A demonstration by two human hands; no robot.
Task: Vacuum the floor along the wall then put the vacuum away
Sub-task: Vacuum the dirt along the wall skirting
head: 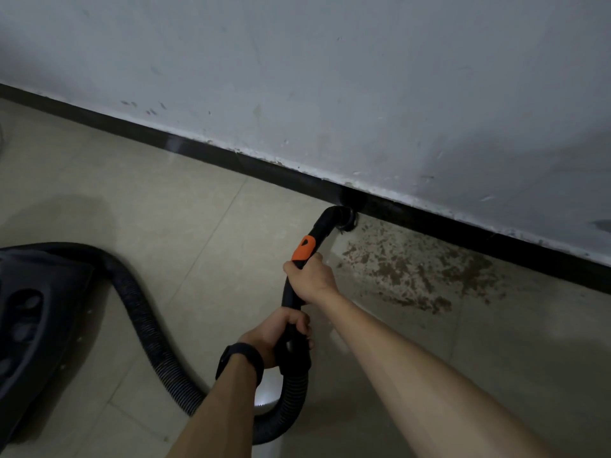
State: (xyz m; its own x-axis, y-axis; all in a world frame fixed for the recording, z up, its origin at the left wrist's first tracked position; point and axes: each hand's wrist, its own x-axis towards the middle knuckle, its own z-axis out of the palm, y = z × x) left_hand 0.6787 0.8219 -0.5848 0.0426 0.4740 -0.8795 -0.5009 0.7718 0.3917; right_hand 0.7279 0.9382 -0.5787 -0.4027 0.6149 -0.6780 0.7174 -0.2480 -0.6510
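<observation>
A black vacuum wand (315,233) with an orange band points at the foot of the wall. Its round brush nozzle (344,218) touches the floor right against the black skirting board (463,229). My right hand (309,276) grips the wand just below the orange band. My left hand (281,335), with a black wristband, grips the handle lower down where the ribbed hose (145,315) joins. The hose loops left to the dark vacuum body (36,315). Brown dirt (406,269) is scattered on the tiles to the right of the nozzle.
A scuffed grey wall (330,77) runs diagonally from upper left to right. Beige floor tiles (148,193) spread to the left of the wand. A pale object (267,391) shows beneath the hose loop near the bottom.
</observation>
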